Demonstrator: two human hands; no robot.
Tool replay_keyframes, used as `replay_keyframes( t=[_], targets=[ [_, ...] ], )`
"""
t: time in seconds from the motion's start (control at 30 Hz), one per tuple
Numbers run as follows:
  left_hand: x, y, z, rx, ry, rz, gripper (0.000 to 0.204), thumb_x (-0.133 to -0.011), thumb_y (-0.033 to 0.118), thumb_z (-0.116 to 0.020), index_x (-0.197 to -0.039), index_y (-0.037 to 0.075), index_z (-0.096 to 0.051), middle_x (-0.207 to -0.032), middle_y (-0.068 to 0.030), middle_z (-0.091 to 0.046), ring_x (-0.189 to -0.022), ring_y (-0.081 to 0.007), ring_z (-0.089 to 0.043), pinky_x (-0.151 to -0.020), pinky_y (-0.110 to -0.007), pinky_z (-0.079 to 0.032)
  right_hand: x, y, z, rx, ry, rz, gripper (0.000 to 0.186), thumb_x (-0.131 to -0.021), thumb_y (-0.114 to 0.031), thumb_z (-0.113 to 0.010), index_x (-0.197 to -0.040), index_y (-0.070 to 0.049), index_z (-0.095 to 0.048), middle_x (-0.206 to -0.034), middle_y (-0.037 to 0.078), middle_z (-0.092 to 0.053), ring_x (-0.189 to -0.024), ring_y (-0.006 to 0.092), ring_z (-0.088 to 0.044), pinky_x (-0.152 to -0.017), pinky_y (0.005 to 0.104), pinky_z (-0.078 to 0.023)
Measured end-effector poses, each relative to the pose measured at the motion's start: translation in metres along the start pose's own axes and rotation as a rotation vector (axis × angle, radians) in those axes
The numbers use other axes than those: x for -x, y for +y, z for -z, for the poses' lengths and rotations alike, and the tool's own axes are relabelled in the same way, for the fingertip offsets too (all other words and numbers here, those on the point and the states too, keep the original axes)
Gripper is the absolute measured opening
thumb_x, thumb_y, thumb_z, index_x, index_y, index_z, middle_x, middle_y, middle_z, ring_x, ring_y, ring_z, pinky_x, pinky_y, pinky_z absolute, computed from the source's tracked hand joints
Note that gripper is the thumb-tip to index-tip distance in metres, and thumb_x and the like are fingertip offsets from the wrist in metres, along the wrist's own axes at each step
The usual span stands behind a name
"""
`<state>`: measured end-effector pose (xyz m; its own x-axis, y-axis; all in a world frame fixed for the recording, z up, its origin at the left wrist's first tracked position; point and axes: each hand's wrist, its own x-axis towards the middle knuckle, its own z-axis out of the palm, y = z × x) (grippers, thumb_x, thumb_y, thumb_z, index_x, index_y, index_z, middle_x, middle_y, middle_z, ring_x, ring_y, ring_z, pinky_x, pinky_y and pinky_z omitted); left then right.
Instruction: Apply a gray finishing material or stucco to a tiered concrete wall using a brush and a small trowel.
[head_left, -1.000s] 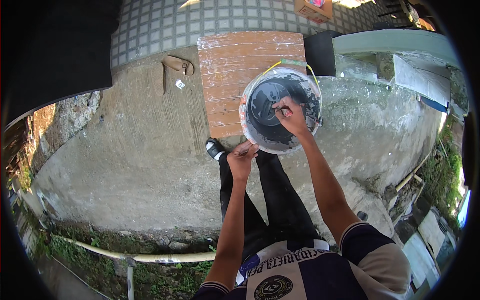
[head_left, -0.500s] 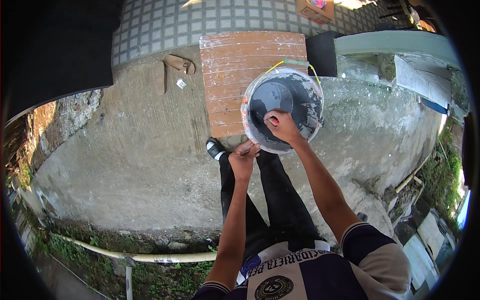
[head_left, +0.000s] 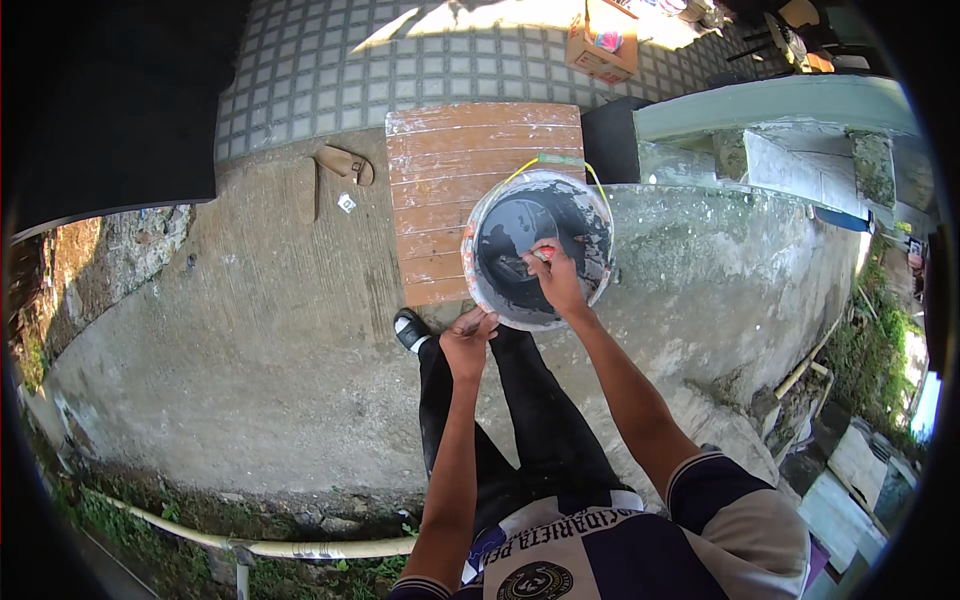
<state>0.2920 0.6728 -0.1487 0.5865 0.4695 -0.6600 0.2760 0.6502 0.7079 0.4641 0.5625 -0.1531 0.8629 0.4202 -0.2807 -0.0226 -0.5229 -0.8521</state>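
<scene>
A white bucket (head_left: 471, 257), coated inside with dark grey liquid, stands at the lower right of a scuffed orange-brown wooden board (head_left: 428, 155); its yellow handle with a green grip is raised at the far side. My left hand (head_left: 466, 342) grips the bucket's near rim, fingers curled on it. Inside the bucket, my right hand (head_left: 557, 281) is closed on a red-handled tool (head_left: 547, 251); the tool's working end is hard to make out against the grey.
Tan sandals (head_left: 345, 162) lie left of the board on concrete (head_left: 240, 370), near a small white scrap. A cardboard box (head_left: 598, 60) sits on the tiled floor behind. A low pale-green wall (head_left: 760, 110) runs to the right; pipes (head_left: 300, 546) edge the concrete.
My right hand has shifted left and nearer me inside the bucket, stirring the tool's position. The view has shifted, so the scene sits lower in it. My left hand stays on the rim.
</scene>
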Motion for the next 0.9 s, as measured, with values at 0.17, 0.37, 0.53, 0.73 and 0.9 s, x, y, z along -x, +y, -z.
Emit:
replay_keyframes(
  t=[0.17, 0.37, 0.53, 0.73, 0.9],
  targets=[
    [-0.008, -0.006, -0.003, 0.011, -0.073, 0.006, 0.028, -0.084, 0.004, -0.069, -0.11, -0.006, -0.063, -0.096, -0.011, -0.069, -0.081, -0.0165, -0.068, -0.064, -0.026, -0.058, 0.02, -0.026, 0.004, 0.078, 0.021, 0.002, 0.02, -0.09, -0.012, -0.063, -0.1, -0.001, -0.049, -0.071, 0.014, -0.064, -0.059, 0.0192, -0.066, -0.055, 0.0305, -0.05],
    [-0.022, -0.021, 0.016, -0.062, -0.166, -0.044, 0.037, -0.083, 0.01, -0.072, -0.111, -0.008, -0.059, -0.1, -0.0148, -0.067, -0.08, -0.0179, -0.066, -0.066, -0.029, -0.057, 0.056, -0.067, 0.069, -0.339, 0.194, -0.007, 0.015, -0.094, -0.011, -0.057, -0.101, 0.001, -0.05, -0.079, 0.009, -0.066, -0.062, 0.0119, -0.064, -0.058, 0.0246, -0.051],
    [-0.067, -0.046, 0.156, -0.48, -0.034, -0.174, 0.042, -0.081, 0.011, -0.069, -0.119, 0.003, -0.055, -0.112, -0.0121, -0.063, -0.087, -0.0206, -0.063, -0.062, -0.035, -0.055, 0.124, -0.117, 0.096, -0.66, 0.583, -0.037, 0.019, -0.096, -0.019, -0.054, -0.095, 0.0, -0.054, -0.078, 0.005, -0.057, -0.069, 0.0156, -0.063, -0.062, 0.0318, -0.056],
    [0.005, 0.01, 0.206, -1.099, -0.448, 0.029, 0.035, -0.085, 0.019, -0.063, -0.113, -0.001, -0.062, -0.097, -0.0098, -0.066, -0.081, -0.0179, -0.063, -0.071, -0.035, -0.053, 0.291, -0.08, 0.166, -1.167, 1.204, -0.185, 0.019, -0.098, -0.02, -0.048, -0.091, -0.003, -0.053, -0.084, 0.008, -0.057, -0.077, 0.0213, -0.063, -0.067, 0.0344, -0.058],
    [0.016, 0.049, 0.197, -1.319, -0.736, -0.307, 0.032, -0.085, 0.019, -0.063, -0.11, -0.001, -0.063, -0.094, -0.0097, -0.066, -0.081, -0.0192, -0.064, -0.069, -0.034, -0.053, 0.391, -0.06, 0.162, -1.347, 1.398, -0.155, 0.023, -0.098, -0.023, -0.05, -0.094, -0.001, -0.053, -0.088, 0.011, -0.059, -0.079, 0.0234, -0.063, -0.073, 0.0349, -0.058]
  ],
)
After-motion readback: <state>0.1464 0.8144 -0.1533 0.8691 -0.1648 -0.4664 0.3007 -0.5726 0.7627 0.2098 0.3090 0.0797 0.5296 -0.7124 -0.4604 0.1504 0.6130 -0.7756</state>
